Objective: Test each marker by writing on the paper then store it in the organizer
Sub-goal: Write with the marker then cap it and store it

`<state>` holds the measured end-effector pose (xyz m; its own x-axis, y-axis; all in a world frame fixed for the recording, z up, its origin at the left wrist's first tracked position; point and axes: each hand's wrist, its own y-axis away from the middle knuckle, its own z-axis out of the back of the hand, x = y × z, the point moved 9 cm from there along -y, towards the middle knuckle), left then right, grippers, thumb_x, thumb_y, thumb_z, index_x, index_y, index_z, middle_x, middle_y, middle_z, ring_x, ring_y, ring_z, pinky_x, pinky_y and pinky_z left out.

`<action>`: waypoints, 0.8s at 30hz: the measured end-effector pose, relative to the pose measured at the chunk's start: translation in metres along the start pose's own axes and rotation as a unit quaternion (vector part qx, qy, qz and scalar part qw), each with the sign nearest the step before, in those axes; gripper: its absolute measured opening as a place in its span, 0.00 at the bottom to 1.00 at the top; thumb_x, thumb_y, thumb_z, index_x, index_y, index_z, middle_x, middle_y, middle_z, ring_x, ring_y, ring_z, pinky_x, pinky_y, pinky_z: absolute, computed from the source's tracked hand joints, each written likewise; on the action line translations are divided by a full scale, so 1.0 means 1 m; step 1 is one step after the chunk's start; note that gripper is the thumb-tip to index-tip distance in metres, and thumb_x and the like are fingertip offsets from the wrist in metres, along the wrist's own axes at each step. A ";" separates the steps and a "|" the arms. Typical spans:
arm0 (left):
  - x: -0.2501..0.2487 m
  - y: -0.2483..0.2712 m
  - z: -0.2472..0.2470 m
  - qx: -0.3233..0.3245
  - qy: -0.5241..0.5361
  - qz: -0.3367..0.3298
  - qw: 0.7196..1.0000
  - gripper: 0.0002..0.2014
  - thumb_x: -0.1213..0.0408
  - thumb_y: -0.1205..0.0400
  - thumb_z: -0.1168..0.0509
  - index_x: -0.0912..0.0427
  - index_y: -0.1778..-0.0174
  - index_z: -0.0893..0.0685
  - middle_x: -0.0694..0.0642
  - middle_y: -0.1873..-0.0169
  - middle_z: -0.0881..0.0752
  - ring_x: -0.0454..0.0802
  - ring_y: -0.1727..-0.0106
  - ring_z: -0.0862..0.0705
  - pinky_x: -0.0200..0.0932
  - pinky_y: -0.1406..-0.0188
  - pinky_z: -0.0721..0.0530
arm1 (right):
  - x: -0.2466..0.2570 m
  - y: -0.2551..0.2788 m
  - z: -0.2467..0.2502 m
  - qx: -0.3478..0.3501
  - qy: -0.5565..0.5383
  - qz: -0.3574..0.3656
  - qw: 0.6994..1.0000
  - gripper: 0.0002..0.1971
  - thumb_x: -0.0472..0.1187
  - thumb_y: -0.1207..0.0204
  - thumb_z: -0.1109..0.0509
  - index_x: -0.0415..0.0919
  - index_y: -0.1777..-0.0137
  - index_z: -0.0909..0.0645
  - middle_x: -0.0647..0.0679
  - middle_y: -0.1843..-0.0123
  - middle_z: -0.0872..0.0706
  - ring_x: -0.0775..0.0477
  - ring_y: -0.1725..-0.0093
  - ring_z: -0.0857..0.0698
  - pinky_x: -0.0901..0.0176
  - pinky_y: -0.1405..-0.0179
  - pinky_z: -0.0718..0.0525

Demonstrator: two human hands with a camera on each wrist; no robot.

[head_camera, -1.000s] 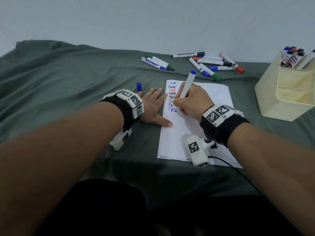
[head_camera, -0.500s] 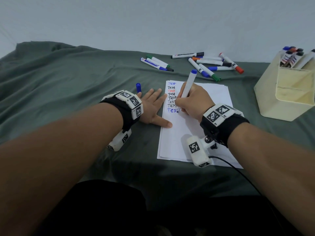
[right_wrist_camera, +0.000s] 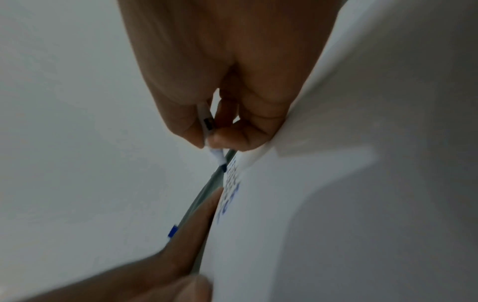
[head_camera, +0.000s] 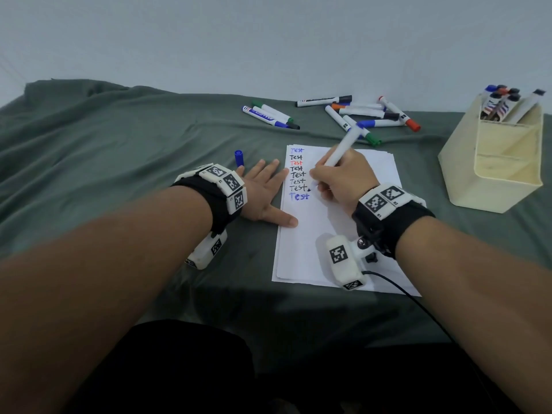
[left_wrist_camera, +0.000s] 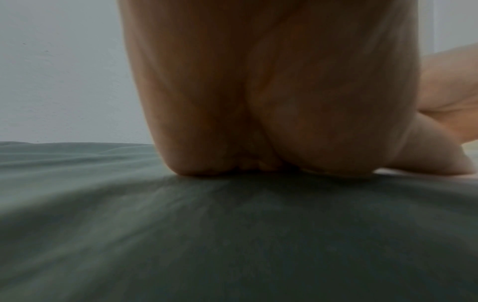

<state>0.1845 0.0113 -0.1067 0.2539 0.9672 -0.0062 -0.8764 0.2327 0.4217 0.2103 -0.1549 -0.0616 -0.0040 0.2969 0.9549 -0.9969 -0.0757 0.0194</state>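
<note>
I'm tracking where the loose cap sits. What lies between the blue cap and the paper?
In the head view, the fingers of the left hand lie flat on the green cloth between the blue cap and the paper.

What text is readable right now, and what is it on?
"Test", eight handwritten lines on the paper: top blue, third red, bottom blue, the rest black.
Printing on the loose markers: too small to read.
Labels on markers in the organizer: blurred.
Wrist tags: coded squares, no words.
</note>
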 end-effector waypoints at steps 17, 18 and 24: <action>0.007 0.008 0.045 -0.204 0.005 0.006 0.979 0.41 0.23 0.29 0.43 0.41 0.22 0.30 0.50 0.22 0.34 0.57 0.22 0.37 0.60 0.25 0.37 | -0.037 -0.005 0.015 0.043 -0.345 -0.041 0.937 0.08 0.25 0.22 0.28 0.37 0.52 0.12 0.43 0.67 0.14 0.49 0.71 0.17 0.61 0.71 0.17; 0.010 0.011 0.052 -0.237 -0.006 0.019 0.971 0.37 0.25 0.27 0.42 0.40 0.24 0.27 0.51 0.23 0.33 0.58 0.23 0.36 0.60 0.26 0.36 | -0.036 -0.005 0.015 0.043 -0.347 -0.042 0.936 0.08 0.25 0.21 0.30 0.36 0.51 0.11 0.42 0.67 0.14 0.48 0.70 0.16 0.61 0.71 0.16; 0.042 0.015 0.055 -0.241 -0.019 0.154 0.958 0.25 0.48 0.16 0.39 0.44 0.22 0.29 0.58 0.22 0.32 0.61 0.21 0.36 0.58 0.24 0.36 | -0.032 -0.001 0.013 0.049 -0.349 -0.046 0.935 0.07 0.28 0.18 0.31 0.34 0.48 0.12 0.42 0.66 0.13 0.48 0.70 0.15 0.63 0.72 0.17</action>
<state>0.2049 0.0499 -0.0510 -0.0405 0.9953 0.0878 -0.9970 -0.0345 -0.0686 0.2123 -0.1769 -0.0881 0.1671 -0.3835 0.9083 -0.9786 -0.1769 0.1054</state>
